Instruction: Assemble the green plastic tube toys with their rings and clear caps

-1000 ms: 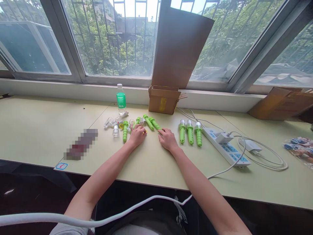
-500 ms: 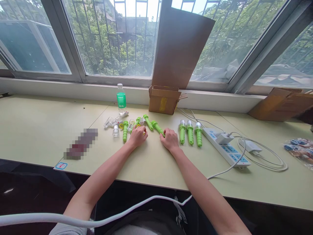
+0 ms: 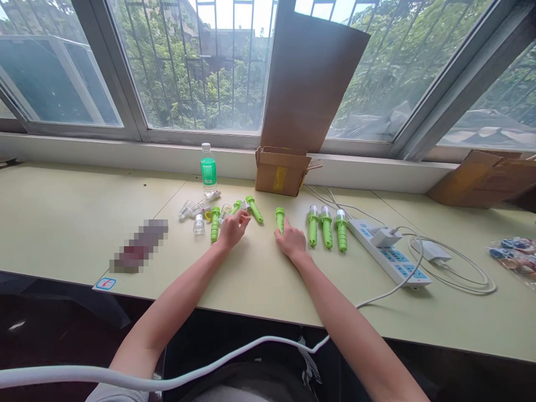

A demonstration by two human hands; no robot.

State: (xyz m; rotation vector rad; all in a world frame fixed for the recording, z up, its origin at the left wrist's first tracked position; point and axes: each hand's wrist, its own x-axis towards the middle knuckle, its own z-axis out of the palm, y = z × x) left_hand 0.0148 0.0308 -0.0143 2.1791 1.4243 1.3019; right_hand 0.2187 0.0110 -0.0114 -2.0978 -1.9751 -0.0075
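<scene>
My right hand (image 3: 291, 239) is closed around the lower part of a green ribbed plastic tube (image 3: 280, 216), whose wider collar points away from me. Its fingertips are partly hidden. To the left, my left hand (image 3: 234, 228) has curled fingers over the loose parts; whatever it may hold is out of sight. Beside that hand lie a green tube (image 3: 215, 224), a second one partly covered (image 3: 236, 207) and a third at a slant (image 3: 254, 210). Clear plastic caps (image 3: 198, 224) and a yellow ring (image 3: 208, 215) lie further left. Three green tubes with clear tops (image 3: 326, 228) stand in a row at right.
A bottle with a green label (image 3: 208, 172) stands behind the parts. A cardboard box (image 3: 280, 174) sits by the window. At right are a white power strip (image 3: 389, 254) with cables and a plastic bag (image 3: 513, 254). A white cable (image 3: 234, 347) crosses in front of me.
The green tube in my right hand has swung from a slant to nearly straight, its collar moving right. My left hand has shifted slightly left, away from it.
</scene>
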